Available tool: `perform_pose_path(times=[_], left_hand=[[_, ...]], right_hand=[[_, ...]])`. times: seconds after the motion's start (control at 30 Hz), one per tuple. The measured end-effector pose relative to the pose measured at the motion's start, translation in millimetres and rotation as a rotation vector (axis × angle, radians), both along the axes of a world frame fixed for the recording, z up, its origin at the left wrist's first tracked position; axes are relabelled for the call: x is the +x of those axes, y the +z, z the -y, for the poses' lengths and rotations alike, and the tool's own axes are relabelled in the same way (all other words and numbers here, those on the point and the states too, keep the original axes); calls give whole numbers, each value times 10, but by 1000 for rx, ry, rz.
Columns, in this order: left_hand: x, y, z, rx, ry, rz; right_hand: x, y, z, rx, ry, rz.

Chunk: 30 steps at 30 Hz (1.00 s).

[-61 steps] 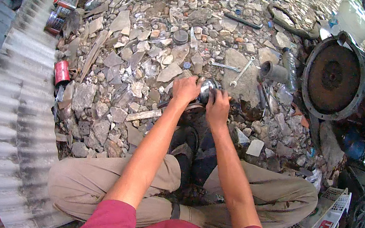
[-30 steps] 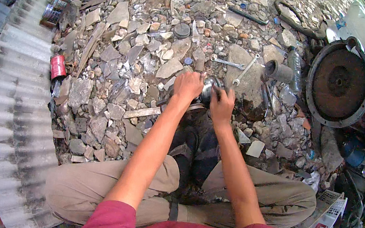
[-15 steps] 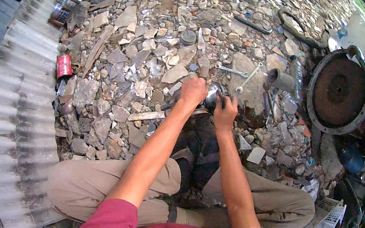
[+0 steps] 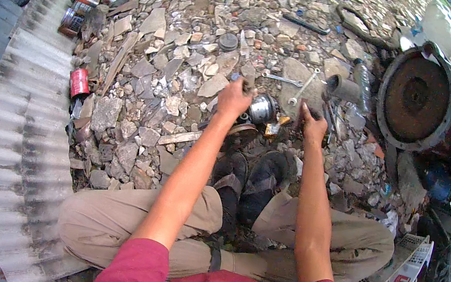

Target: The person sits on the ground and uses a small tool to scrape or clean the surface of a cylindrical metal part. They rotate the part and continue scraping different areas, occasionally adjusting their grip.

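Head view, looking down on the rubble ground [image 4: 104,116]. A shiny cylindrical metal part [image 4: 263,109] lies beyond the shoes [image 4: 265,174], off the near left edge of a flat stone slab [image 4: 295,68]; a yellow packet [image 4: 275,127] lies just right of it. Sound practice, by judgement, is to brace the cylinder steadily and keep grit off its bright surface. Left hand [image 4: 235,101]: fingers curled at the part's left side; grasp or mere touch cannot be told. Right hand [image 4: 314,128]: apart from the part, near the slab's near edge, fingers partly bent; whether they hold anything cannot be told.
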<state>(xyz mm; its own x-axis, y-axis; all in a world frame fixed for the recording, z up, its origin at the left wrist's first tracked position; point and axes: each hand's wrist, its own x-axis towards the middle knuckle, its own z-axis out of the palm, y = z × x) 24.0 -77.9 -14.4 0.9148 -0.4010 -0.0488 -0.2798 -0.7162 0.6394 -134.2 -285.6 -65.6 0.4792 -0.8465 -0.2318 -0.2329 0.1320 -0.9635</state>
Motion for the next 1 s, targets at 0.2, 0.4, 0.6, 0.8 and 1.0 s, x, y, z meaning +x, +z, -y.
perform_pose_path(times=[0.2,0.4,0.6,0.8,1.0], left_hand=[[66,449,10,-355,-223,-45],[-26,997,46,-561,-457,-440],[-138,1208,-73,-594,-516,-524],[-199,1178,-16,-603,-466,-517],[-193,881,111,-828,-289,-452]], right_hand=[[-73,487,-232,108,288,111],[21,1115,-467,163,567,269],[3,1409,-631,150,546,311],[-73,1393,-654,395,529,486],[-25,1260,-867,545,442,649]])
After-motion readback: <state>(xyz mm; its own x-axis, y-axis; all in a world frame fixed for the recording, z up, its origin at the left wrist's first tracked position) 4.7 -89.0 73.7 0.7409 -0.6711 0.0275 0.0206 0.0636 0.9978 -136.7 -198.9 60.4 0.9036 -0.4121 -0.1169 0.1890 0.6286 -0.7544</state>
